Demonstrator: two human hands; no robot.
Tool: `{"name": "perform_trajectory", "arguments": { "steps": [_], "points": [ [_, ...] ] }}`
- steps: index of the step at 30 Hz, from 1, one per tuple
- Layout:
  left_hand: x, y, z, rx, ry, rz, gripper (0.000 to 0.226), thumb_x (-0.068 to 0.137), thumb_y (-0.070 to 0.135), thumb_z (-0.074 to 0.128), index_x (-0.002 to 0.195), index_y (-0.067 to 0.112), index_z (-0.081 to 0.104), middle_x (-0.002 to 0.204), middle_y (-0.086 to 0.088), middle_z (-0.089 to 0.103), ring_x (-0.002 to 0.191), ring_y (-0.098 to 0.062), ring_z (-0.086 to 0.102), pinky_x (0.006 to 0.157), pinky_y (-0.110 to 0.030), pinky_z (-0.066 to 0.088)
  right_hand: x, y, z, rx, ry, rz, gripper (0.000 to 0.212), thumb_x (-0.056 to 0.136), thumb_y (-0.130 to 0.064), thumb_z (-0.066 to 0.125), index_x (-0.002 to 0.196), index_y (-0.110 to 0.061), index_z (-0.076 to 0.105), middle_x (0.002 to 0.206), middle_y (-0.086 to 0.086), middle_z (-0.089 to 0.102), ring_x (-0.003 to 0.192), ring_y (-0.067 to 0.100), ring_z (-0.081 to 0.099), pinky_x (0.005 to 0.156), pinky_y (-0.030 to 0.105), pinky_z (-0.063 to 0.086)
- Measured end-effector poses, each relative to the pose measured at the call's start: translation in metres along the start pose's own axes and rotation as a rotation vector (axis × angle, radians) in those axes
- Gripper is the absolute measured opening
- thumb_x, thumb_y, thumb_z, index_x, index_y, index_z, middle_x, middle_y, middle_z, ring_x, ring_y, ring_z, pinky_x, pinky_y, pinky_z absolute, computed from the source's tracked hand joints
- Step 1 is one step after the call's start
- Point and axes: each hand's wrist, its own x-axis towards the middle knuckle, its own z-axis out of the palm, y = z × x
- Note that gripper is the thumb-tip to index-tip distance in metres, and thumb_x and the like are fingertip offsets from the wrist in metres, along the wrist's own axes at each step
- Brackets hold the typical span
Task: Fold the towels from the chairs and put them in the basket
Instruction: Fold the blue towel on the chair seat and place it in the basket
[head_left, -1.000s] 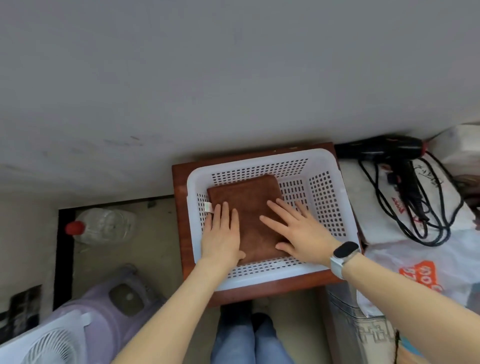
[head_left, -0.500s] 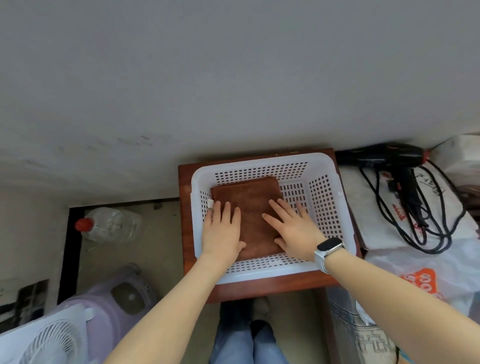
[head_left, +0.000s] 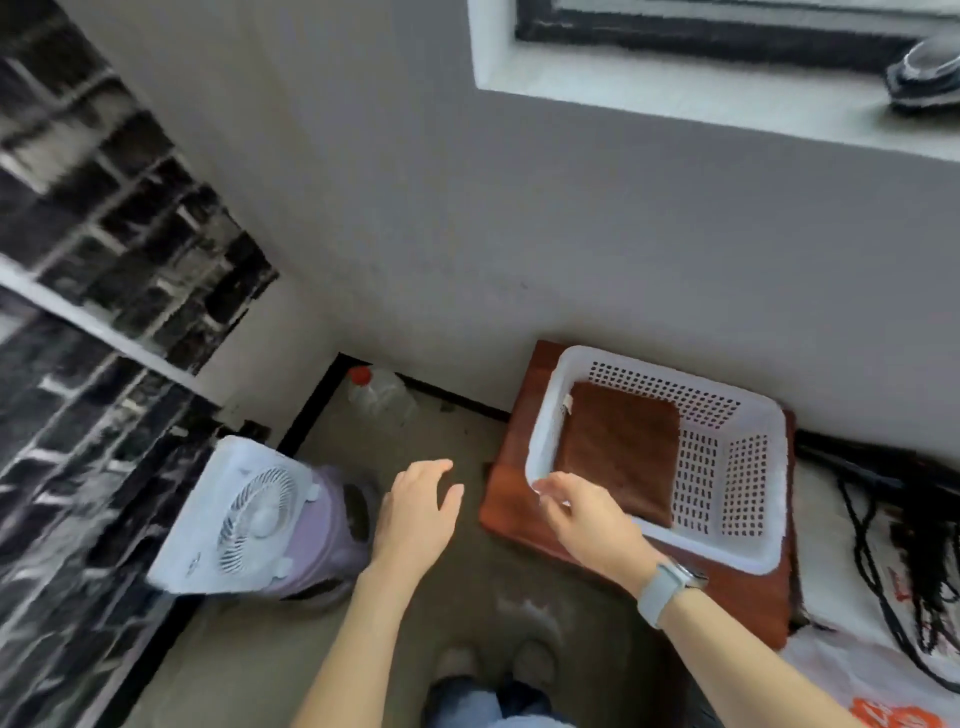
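Observation:
A folded brown towel (head_left: 621, 451) lies flat in the white perforated basket (head_left: 748, 551), which stands on a red-brown wooden stool (head_left: 506, 499) against the wall. My right hand (head_left: 589, 525), a watch on its wrist, hovers over the basket's near left corner with relaxed fingers and holds nothing. My left hand (head_left: 418, 506) hangs in the air to the left of the stool, over the floor, fingers loosely spread and empty. No chair and no other towel shows in this view.
A white fan (head_left: 244, 514) on a lilac base sits on the floor at the left. A plastic bottle with a red cap (head_left: 376, 392) stands by the wall. Black cables (head_left: 893, 551) lie on white bags to the right. My feet (head_left: 493, 665) are below.
Both hands have lifted off the towel and drawn back out of the basket to the left. The view has swung left and up, and the basket now lies at the right.

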Motion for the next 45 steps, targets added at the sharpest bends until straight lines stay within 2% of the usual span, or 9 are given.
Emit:
{"name": "perform_trajectory", "arguments": {
  "steps": [7,13,16,18,25,34,37,41,45],
  "points": [
    [-0.107,-0.087,-0.066,-0.084,0.293,-0.291,0.034,0.091,0.022,0.053,0.122,0.011,0.055,0.125,-0.010,0.056,0.116,-0.028,0.050,0.095,-0.034,0.036,-0.029,-0.099,0.065,-0.158,-0.103,-0.266,0.029,0.092,-0.015,0.040,0.113,-0.011,0.059,0.115,0.006,0.063,0.107,0.027,0.058,0.090,0.035,0.046],
    [-0.266,-0.160,-0.093,-0.149,0.580,-0.478,0.033,0.089,0.021,0.054,0.121,0.011,0.057,0.124,-0.007,0.057,0.115,-0.025,0.052,0.093,-0.027,0.036,-0.107,-0.186,0.173,-0.215,-0.288,-0.525,0.023,0.090,-0.008,0.043,0.102,0.000,0.061,0.105,0.019,0.065,0.099,0.037,0.058,0.082,0.040,0.046],
    [-0.367,-0.196,-0.091,-0.137,0.646,-0.580,0.034,0.091,0.022,0.052,0.123,0.012,0.055,0.126,-0.007,0.056,0.119,-0.025,0.049,0.097,-0.030,0.035,-0.175,-0.216,0.234,-0.252,-0.409,-0.653,0.020,0.089,-0.006,0.044,0.096,0.001,0.062,0.100,0.019,0.066,0.088,0.036,0.059,0.074,0.036,0.043],
    [-0.438,-0.218,-0.088,-0.132,0.700,-0.639,0.034,0.090,0.022,0.053,0.122,0.010,0.056,0.125,-0.009,0.057,0.119,-0.025,0.049,0.098,-0.032,0.036,-0.227,-0.230,0.276,-0.283,-0.481,-0.732,0.017,0.089,-0.008,0.045,0.089,-0.001,0.060,0.098,0.018,0.066,0.075,0.025,0.051,0.066,0.028,0.034],
    [-0.683,-0.259,-0.068,-0.133,0.927,-0.973,0.030,0.088,0.021,0.056,0.115,0.011,0.060,0.112,-0.009,0.062,0.105,-0.026,0.057,0.091,-0.034,0.043,-0.418,-0.272,0.403,-0.325,-0.792,-0.948,0.025,0.092,-0.017,0.042,0.101,-0.009,0.063,0.107,0.009,0.067,0.099,0.032,0.061,0.084,0.034,0.048],
    [-0.888,-0.312,-0.065,-0.153,1.156,-1.339,0.031,0.089,0.020,0.052,0.118,0.011,0.058,0.119,-0.009,0.061,0.112,-0.026,0.053,0.095,-0.033,0.038,-0.598,-0.349,0.538,-0.412,-1.115,-1.294,0.023,0.092,-0.014,0.041,0.092,-0.010,0.064,0.091,0.005,0.068,0.087,0.025,0.063,0.072,0.025,0.042],
    [-0.936,-0.345,-0.077,-0.133,1.237,-1.405,0.030,0.089,0.020,0.052,0.117,0.011,0.059,0.118,-0.007,0.061,0.110,-0.023,0.054,0.093,-0.031,0.039,-0.638,-0.384,0.590,-0.416,-1.205,-1.357,0.027,0.093,-0.015,0.037,0.101,-0.012,0.062,0.093,0.005,0.070,0.085,0.025,0.066,0.079,0.031,0.050],
    [-0.992,-0.414,-0.113,-0.136,1.269,-1.424,0.032,0.091,0.024,0.050,0.121,0.015,0.056,0.120,-0.004,0.059,0.109,-0.018,0.053,0.091,-0.026,0.039,-0.680,-0.441,0.671,-0.376,-1.207,-1.381,0.028,0.096,-0.017,0.038,0.117,-0.014,0.056,0.106,0.000,0.062,0.094,0.015,0.059,0.081,0.018,0.043],
    [-1.041,-0.497,-0.172,-0.181,1.285,-1.429,0.033,0.092,0.023,0.049,0.123,0.014,0.055,0.123,-0.004,0.059,0.113,-0.018,0.053,0.096,-0.028,0.039,-0.713,-0.514,0.751,-0.299,-1.196,-1.377,0.026,0.096,-0.014,0.040,0.114,-0.013,0.059,0.091,-0.010,0.055,0.068,-0.005,0.050,0.061,-0.003,0.035]
  ]
}}
